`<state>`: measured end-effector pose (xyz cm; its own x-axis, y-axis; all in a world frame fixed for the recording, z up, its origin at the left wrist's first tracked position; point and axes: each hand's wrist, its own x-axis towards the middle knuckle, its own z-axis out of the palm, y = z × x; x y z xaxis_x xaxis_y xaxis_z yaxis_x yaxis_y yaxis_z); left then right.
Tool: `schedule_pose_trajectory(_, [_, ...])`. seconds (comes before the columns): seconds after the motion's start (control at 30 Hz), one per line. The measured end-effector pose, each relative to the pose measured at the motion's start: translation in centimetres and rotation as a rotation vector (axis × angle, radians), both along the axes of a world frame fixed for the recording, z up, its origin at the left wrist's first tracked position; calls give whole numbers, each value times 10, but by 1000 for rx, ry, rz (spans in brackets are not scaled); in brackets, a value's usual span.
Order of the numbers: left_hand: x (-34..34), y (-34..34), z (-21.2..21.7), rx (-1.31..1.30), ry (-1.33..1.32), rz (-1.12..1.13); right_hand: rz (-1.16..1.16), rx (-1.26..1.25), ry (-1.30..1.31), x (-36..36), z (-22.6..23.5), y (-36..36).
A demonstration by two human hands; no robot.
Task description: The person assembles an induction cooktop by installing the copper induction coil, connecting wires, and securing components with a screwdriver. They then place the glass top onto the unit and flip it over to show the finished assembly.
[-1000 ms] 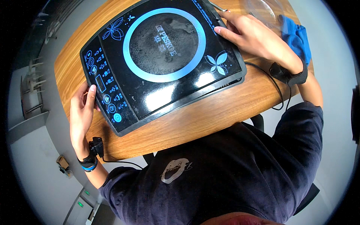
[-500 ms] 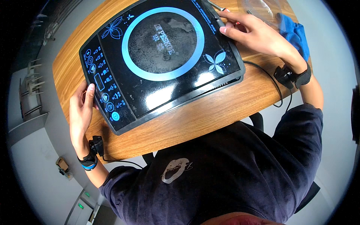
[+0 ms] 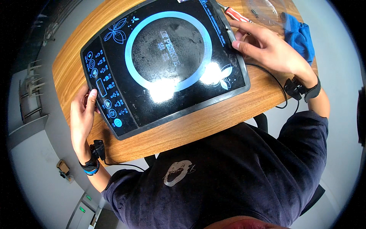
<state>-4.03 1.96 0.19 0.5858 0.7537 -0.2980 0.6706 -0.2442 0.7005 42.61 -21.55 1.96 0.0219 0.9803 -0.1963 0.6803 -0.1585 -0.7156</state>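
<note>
A black induction cooker (image 3: 164, 65) is laid flat on a round wooden table (image 3: 198, 126), turned at an angle to the table edge. Its glossy glass top is marked with a pale blue ring around a smudged grey cooking zone, and blue flower patterns are printed at two corners. A column of blue control icons and a small display are set along its left end. A grey frame is fitted around the glass. Bright light is reflected on the near part of the top. The left end and the right edge are each touched by a hand.
</note>
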Motion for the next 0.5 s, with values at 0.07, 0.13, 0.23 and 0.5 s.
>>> schedule_pose_trajectory(0.07, [3, 1, 2, 14, 17, -10, -6, -40, -17, 1, 1, -2])
schedule_pose_trajectory(0.13, [0, 2, 1, 23, 35, -15, -15, -39, 66, 2, -2, -3])
schedule_pose_trajectory(0.23, [0, 2, 2, 18, 52, -12, -1, -42, 158, 6, -5, -2])
schedule_pose_trajectory(0.5, [0, 6, 1, -8, 79, -26, 46, -10, 189, 14, -10, 4])
